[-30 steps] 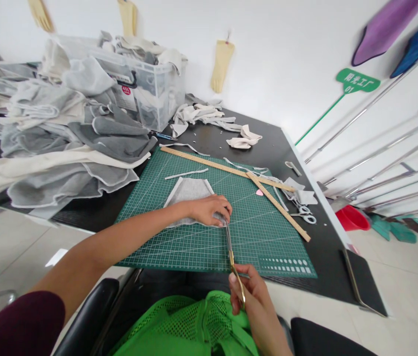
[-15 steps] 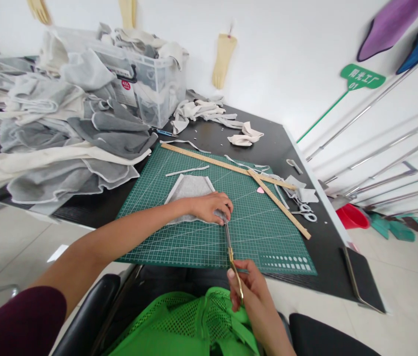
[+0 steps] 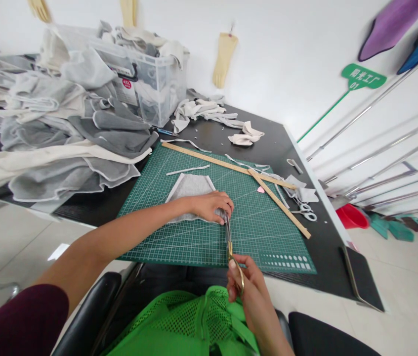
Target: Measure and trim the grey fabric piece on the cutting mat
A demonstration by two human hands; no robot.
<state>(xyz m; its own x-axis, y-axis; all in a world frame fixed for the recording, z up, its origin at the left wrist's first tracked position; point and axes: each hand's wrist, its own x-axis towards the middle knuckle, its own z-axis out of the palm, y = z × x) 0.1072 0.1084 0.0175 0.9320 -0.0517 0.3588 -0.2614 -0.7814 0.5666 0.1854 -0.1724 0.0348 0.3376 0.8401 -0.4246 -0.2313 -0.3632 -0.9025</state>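
Observation:
A grey fabric piece [image 3: 189, 189] with a white edge lies on the green cutting mat [image 3: 253, 232]. My left hand [image 3: 212, 206] rests on its right side, fingers curled and pressing the cloth down. My right hand [image 3: 246, 287] grips the gold handles of a pair of scissors [image 3: 229, 239] near the mat's front edge. The blades point away from me and meet the fabric's right edge just under my left fingers.
Two wooden rulers [image 3: 231, 167] cross on the mat's far side, with small scissors [image 3: 305, 211] and scraps beside them. A big heap of grey and cream cloth [image 3: 64, 133] and a clear bin [image 3: 153, 89] fill the left. A phone [image 3: 362, 286] lies at the right edge; green mesh [image 3: 187, 326] covers my lap.
My right hand has pushed the scissors a little further forward into the fabric's edge. My left hand stays in place on the cloth.

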